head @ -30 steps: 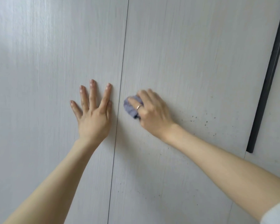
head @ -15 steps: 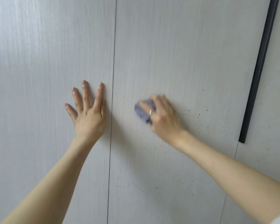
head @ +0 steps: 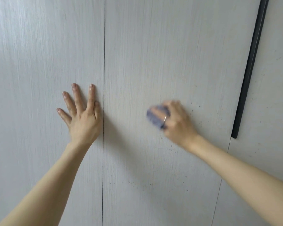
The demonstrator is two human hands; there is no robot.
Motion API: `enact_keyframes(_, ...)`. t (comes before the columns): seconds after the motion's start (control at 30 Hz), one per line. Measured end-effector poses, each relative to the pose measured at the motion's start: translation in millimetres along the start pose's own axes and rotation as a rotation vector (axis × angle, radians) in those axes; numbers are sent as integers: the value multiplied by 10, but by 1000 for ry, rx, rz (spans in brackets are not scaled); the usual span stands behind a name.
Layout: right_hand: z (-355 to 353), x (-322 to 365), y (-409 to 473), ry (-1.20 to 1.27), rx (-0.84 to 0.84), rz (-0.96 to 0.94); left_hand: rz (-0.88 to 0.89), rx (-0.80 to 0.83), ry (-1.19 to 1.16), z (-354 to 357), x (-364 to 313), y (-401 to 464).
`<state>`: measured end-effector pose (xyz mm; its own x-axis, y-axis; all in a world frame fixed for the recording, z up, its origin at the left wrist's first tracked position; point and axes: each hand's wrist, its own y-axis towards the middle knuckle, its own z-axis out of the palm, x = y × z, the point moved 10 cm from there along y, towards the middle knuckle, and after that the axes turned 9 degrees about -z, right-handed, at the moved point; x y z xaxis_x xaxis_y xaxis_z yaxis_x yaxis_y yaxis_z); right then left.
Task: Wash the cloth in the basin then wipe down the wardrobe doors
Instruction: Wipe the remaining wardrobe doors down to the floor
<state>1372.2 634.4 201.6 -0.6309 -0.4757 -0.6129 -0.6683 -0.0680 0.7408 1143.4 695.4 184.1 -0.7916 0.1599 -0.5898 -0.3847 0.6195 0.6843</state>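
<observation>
Pale grey wood-grain wardrobe doors fill the view. My left hand [head: 82,118] lies flat with spread fingers on the left door [head: 39,62], just left of the thin seam. My right hand [head: 176,121], blurred by motion, grips a bunched blue-grey cloth [head: 154,117] and presses it against the middle door [head: 162,54]. Most of the cloth is hidden under the fingers. Small dark specks dot the door to the right of and below that hand.
A long black handle strip [head: 250,67] runs down the right edge of the middle door and ends at about wrist height. A third pale door [head: 274,95] lies beyond it. More specks sit low on the middle door.
My right hand has slid the cloth rightward across the middle door, away from the seam and toward the speckled patch. My left hand has stayed flat on the left door.
</observation>
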Motion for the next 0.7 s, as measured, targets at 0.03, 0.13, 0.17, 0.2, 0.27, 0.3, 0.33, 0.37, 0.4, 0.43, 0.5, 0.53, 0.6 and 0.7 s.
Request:
enact_keyframes(0.03,119,321,-195,38,113,-196,-5,5,-6,10,-1,-8)
enact_keyframes(0.13,175,602,-457,41,307,-514,-47,17,-39,58,-1,-26)
enact_keyframes(0.17,99,456,-346,35,278,-502,-61,18,-48,66,0,-30)
enact_keyframes(0.2,-11,255,-185,6,213,-456,-70,15,-50,74,3,-35)
enact_keyframes(0.27,-283,-286,179,-114,83,-245,-79,7,-49,73,15,-38)
enact_keyframes(0.3,-431,-573,290,-162,30,-98,-80,4,-49,69,8,-37)
enact_keyframes(0.33,-548,-796,327,-193,-12,51,-79,4,-47,67,5,-32)
enact_keyframes(0.37,-599,-883,283,-219,-46,141,-79,6,-43,69,-1,-35)
enact_keyframes(0.4,-562,-829,216,-231,-57,145,-80,6,-40,65,4,-28)
enact_keyframes(0.43,-466,-684,91,-210,-32,85,-84,8,-39,68,7,-40)
enact_keyframes(0.5,-206,-254,-297,-115,79,-128,-82,4,-38,63,7,-37)
enact_keyframes(0.53,-90,-14,-517,-79,181,-244,-82,5,-38,61,4,-39)
enact_keyframes(0.6,19,288,-851,-57,332,-423,-84,15,-41,61,3,-48)
enact_keyframes(0.7,-100,128,-663,-38,375,-494,-93,14,-48,63,4,-58)
